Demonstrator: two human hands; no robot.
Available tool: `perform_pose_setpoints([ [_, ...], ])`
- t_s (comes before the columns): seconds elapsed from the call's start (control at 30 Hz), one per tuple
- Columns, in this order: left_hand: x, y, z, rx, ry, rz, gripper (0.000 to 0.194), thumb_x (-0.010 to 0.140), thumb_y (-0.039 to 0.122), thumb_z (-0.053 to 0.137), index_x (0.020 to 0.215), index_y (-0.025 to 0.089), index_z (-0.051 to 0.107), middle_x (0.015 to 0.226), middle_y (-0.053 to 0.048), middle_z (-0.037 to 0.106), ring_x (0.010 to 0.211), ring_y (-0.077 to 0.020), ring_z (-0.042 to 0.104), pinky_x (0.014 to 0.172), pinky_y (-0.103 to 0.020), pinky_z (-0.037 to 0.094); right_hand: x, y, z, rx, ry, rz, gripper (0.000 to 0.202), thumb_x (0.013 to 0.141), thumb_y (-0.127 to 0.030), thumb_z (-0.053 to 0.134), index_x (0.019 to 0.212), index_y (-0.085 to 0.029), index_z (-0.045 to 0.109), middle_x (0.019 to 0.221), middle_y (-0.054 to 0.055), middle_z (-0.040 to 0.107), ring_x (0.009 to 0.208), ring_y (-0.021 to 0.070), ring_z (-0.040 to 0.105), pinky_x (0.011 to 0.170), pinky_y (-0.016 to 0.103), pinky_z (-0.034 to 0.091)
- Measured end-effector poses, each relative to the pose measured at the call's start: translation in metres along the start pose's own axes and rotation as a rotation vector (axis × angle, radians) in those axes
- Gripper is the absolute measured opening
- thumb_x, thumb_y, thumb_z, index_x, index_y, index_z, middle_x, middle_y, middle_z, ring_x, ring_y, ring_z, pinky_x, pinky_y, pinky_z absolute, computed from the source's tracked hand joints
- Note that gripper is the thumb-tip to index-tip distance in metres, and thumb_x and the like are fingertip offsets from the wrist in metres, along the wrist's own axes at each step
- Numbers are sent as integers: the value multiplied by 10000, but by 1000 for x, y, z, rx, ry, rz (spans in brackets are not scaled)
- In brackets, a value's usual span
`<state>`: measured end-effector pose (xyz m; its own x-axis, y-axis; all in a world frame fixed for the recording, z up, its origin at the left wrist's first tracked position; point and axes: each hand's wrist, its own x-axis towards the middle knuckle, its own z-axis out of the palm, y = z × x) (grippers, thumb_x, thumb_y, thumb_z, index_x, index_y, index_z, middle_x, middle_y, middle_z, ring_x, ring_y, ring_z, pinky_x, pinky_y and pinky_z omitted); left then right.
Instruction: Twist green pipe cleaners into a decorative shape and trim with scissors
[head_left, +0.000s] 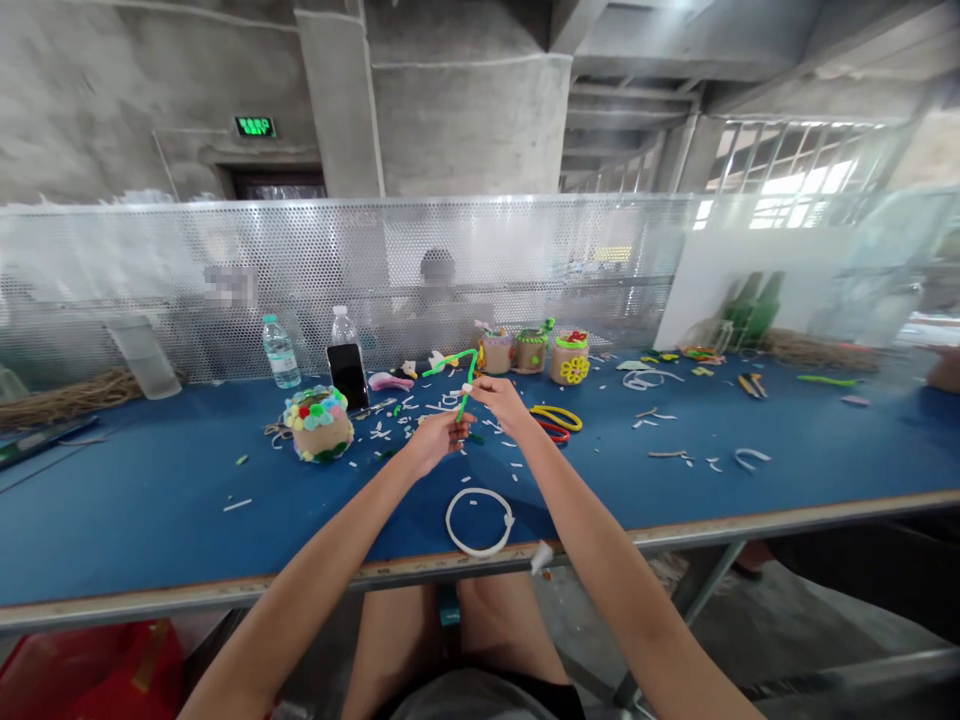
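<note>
Above the middle of the table my left hand (441, 440) closes its fingers around the lower end of a bright green pipe cleaner (473, 366). My right hand (501, 402) pinches the same pipe cleaner a little higher, beside a small white bit (467, 389) whose kind I cannot make out. The stem rises from the hands, bends sharply and runs off to the left. Nearer to me, a white ring (448, 522) lies flat by the table's front edge. Many small white scraps (381, 432) are scattered around the hands.
A decorated jar (322, 432), a phone (347, 376) and water bottles (281, 352) stand left. Several more decorated jars (570, 360) are behind the hands. Scissors with yellow handles (559, 416) and a red-handled tool (553, 433) lie right. A perforated metal screen (315, 240) borders the back.
</note>
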<state>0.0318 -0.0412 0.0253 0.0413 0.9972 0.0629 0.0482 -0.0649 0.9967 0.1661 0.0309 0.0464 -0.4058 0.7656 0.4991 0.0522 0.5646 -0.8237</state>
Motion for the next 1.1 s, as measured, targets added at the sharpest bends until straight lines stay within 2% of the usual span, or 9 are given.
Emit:
perform_pose_setpoints([
  [0.2, 1, -4, -5, 27, 7, 45, 268, 878, 307, 509, 1078, 132, 534, 1038, -71, 580, 862, -171, 593, 730, -356, 513, 0, 1, 0, 14, 4, 3, 212, 874, -291, 536, 984, -115, 581, 967, 42, 601, 827, 167, 595, 713, 335, 507],
  [0.5, -3, 2, -6, 348, 187, 248, 235, 874, 286, 513, 1067, 157, 553, 1114, -72, 558, 949, -193, 567, 808, -389, 488, 3, 6, 7, -3, 106, 97, 229, 868, -291, 544, 1014, -118, 577, 1002, 46, 594, 837, 174, 594, 702, 329, 510],
  [0.7, -9, 1, 4, 415, 230, 337, 243, 868, 276, 526, 1069, 142, 552, 1117, -87, 558, 973, -199, 562, 830, -400, 477, 4, 14, 19, 9, 190, 160, 234, 871, -300, 536, 1016, -122, 578, 999, 45, 595, 816, 168, 595, 675, 311, 513],
  [0.8, -5, -1, 5, 344, 251, 313, 235, 874, 277, 514, 1075, 162, 550, 1141, -83, 546, 979, -195, 556, 834, -400, 475, 3, 11, 17, 20, 164, 143, 231, 875, -297, 532, 1019, -121, 573, 997, 46, 593, 823, 169, 594, 689, 321, 512],
  [0.9, 1, 0, -4, 227, 249, 231, 259, 878, 298, 506, 1094, 157, 535, 1129, -79, 547, 956, -195, 564, 807, -394, 487, 0, 5, 14, 35, 106, 106, 225, 877, -296, 531, 1011, -121, 574, 990, 43, 594, 833, 173, 593, 709, 334, 510],
  [1.1, 4, 3, -19, -1, 32, 28, 268, 881, 318, 501, 1071, 133, 538, 1020, -68, 586, 840, -165, 596, 717, -348, 515, -2, 0, 11, 57, 24, 53, 216, 877, -298, 530, 984, -116, 578, 955, 39, 598, 807, 161, 592, 696, 324, 506],
])
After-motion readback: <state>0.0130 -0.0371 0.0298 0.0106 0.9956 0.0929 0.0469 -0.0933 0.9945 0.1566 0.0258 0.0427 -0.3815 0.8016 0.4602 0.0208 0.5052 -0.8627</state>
